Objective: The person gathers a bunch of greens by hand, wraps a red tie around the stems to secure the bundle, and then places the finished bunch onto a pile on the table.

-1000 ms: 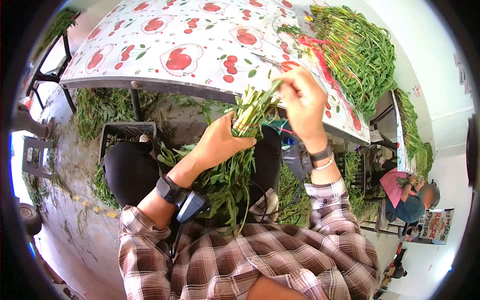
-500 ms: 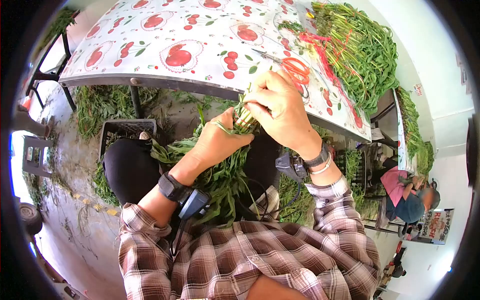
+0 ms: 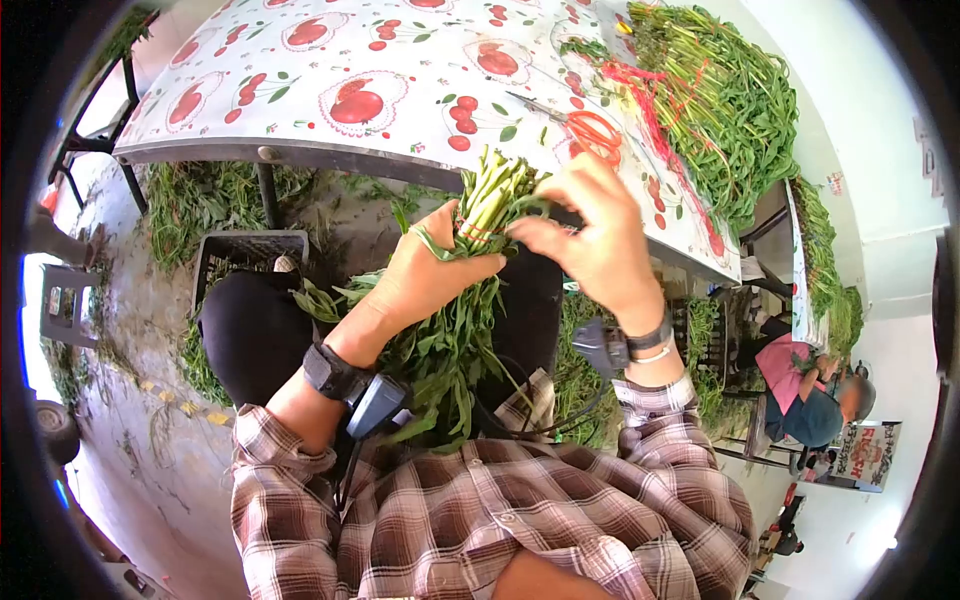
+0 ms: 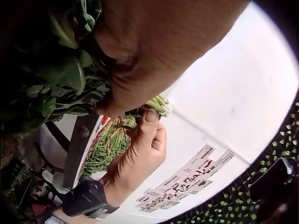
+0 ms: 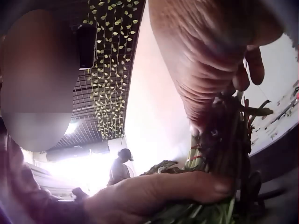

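Note:
A leafy green bunch hangs over the person's lap, its cut stems pointing toward the table edge. Thin red ties circle the stems. The left hand grips the bunch just below these ties, thumb across the front. At the right side of the stems, the right hand pinches a strand of greenery between thumb and fingers. In the left wrist view, the right hand has its thumb against greenery beside the pale stem ends. The left thumb lies across the bunch in the right wrist view.
Orange-handled scissors lie on the patterned table. A large pile of greens with red string is at the right. Below are a black crate and scattered greens; another person sits at the far right.
The right hand came down from beside the scissors onto the stems, then shifted slightly right, uncovering the stem ends. The left hand has kept its grip on the bunch.

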`<state>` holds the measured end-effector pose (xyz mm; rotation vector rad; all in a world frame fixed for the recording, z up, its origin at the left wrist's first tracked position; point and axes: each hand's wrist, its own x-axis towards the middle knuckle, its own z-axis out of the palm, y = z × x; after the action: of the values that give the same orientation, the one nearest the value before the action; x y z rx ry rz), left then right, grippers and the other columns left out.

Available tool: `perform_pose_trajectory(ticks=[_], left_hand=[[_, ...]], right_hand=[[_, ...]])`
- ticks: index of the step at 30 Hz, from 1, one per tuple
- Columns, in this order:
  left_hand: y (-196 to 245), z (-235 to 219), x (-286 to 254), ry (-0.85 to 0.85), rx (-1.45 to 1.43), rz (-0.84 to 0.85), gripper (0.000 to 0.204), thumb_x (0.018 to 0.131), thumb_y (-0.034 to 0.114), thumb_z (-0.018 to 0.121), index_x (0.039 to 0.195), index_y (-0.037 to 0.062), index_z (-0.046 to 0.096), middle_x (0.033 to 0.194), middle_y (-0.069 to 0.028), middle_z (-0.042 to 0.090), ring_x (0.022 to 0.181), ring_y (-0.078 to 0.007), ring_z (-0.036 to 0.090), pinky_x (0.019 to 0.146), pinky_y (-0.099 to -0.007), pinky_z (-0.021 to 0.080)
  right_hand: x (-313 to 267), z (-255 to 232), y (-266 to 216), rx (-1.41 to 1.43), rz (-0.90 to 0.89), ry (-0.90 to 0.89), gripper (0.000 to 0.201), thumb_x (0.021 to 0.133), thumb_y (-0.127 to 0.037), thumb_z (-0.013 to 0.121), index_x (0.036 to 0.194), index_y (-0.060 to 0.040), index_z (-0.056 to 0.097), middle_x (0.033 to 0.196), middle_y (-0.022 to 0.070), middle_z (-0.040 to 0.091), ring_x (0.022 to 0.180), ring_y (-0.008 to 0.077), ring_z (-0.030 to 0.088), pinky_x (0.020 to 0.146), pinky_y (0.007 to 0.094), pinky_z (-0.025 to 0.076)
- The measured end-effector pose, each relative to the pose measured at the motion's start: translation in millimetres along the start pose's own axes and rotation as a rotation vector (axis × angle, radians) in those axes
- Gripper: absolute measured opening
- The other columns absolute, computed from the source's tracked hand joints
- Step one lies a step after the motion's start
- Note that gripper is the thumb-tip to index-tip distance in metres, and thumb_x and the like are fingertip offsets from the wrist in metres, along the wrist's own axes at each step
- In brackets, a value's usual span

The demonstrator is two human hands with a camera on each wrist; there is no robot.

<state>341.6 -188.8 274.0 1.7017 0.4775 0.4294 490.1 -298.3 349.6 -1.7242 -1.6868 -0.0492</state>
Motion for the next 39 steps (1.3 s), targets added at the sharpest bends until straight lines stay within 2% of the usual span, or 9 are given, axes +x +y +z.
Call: perform_pose_trajectory(ticks=[6, 10, 13, 18, 20, 23, 32, 34, 39], left_hand=[[-7, 2, 2, 0.007, 0.050, 0.001, 0.038, 0.073, 0.015, 0.074, 0.102, 0.0002, 0.056, 0.085, -0.0034, 0.061, 0.079, -0.0084, 0.052, 0.073, -0.0281, 0.046], [-6, 1, 0, 0.007, 0.028, 0.035, 0.040, 0.073, 0.015, 0.075, 0.105, 0.0000, 0.056, 0.087, -0.0039, 0.062, 0.081, -0.0085, 0.053, 0.076, -0.0277, 0.046], [-7, -2, 2, 0.000, 0.002, 0.047, 0.040, 0.073, 0.015, 0.075, 0.105, 0.0001, 0.056, 0.088, -0.0037, 0.062, 0.082, -0.0083, 0.053, 0.077, -0.0277, 0.046], [-9, 3, 2, 0.030, 0.023, 0.036, 0.041, 0.074, 0.015, 0.075, 0.107, 0.0009, 0.056, 0.089, -0.0033, 0.062, 0.083, -0.0080, 0.053, 0.076, -0.0278, 0.046], [-24, 8, 8, 0.115, 0.060, 0.100, 0.042, 0.069, 0.021, 0.077, 0.100, 0.0026, 0.055, 0.087, -0.0147, 0.065, 0.083, -0.0250, 0.064, 0.074, -0.0351, 0.049], [-27, 12, 10, 0.117, 0.030, 0.095, 0.048, 0.068, 0.024, 0.078, 0.101, 0.0022, 0.052, 0.089, -0.0179, 0.064, 0.086, -0.0314, 0.064, 0.073, -0.0378, 0.049], [-8, 5, 3, 0.127, 0.108, 0.116, 0.055, 0.068, 0.026, 0.081, 0.103, 0.0013, 0.047, 0.091, -0.0146, 0.063, 0.087, -0.0250, 0.063, 0.077, -0.0342, 0.048], [-6, 4, 3, 0.106, 0.064, 0.128, 0.055, 0.069, 0.027, 0.081, 0.103, 0.0016, 0.047, 0.091, -0.0131, 0.062, 0.084, -0.0207, 0.061, 0.077, -0.0326, 0.047], [-7, 6, 7, 0.122, -0.004, 0.230, 0.053, 0.071, 0.032, 0.081, 0.099, 0.0017, 0.048, 0.089, -0.0123, 0.062, 0.083, -0.0180, 0.060, 0.075, -0.0326, 0.047]], right_hand=[[-2, 7, 10, -0.148, -0.017, 0.109, 0.013, 0.076, -0.009, 0.068, 0.081, -0.0029, 0.058, 0.078, 0.0107, 0.053, 0.073, 0.0294, 0.054, 0.065, 0.0387, 0.044], [3, -34, 41, -0.160, 0.135, 0.432, 0.011, 0.080, -0.009, 0.064, 0.076, -0.0013, 0.058, 0.070, 0.0092, 0.051, 0.066, 0.0242, 0.051, 0.060, 0.0340, 0.041], [-5, -44, 45, -0.218, 0.219, 0.169, 0.014, 0.083, -0.011, 0.065, 0.080, 0.0016, 0.059, 0.075, 0.0049, 0.050, 0.068, 0.0135, 0.049, 0.062, 0.0259, 0.040], [-11, -8, 2, -0.016, 0.160, 0.137, 0.016, 0.077, -0.016, 0.072, 0.076, -0.0036, 0.062, 0.070, 0.0062, 0.054, 0.062, 0.0189, 0.054, 0.057, 0.0293, 0.044], [-10, 5, -7, -0.011, 0.132, 0.042, 0.018, 0.075, -0.018, 0.073, 0.074, -0.0053, 0.060, 0.069, 0.0055, 0.053, 0.058, 0.0202, 0.054, 0.053, 0.0308, 0.044], [-4, 22, -8, -0.153, 0.103, 0.039, 0.023, 0.074, -0.020, 0.073, 0.070, -0.0060, 0.056, 0.068, 0.0070, 0.053, 0.060, 0.0260, 0.055, 0.054, 0.0365, 0.044], [2, 40, -1, 0.223, 0.228, 0.146, 0.015, 0.077, -0.005, 0.067, 0.073, -0.0008, 0.053, 0.068, 0.0087, 0.052, 0.056, 0.0190, 0.052, 0.052, 0.0290, 0.043], [4, 39, -2, 0.197, 0.149, 0.210, 0.015, 0.082, -0.004, 0.065, 0.074, 0.0000, 0.053, 0.068, 0.0004, 0.046, 0.055, 0.0051, 0.041, 0.049, 0.0215, 0.034], [5, 37, -2, 0.125, 0.101, 0.263, 0.014, 0.080, -0.005, 0.065, 0.074, -0.0010, 0.053, 0.067, 0.0061, 0.048, 0.054, 0.0128, 0.046, 0.049, 0.0262, 0.038]])
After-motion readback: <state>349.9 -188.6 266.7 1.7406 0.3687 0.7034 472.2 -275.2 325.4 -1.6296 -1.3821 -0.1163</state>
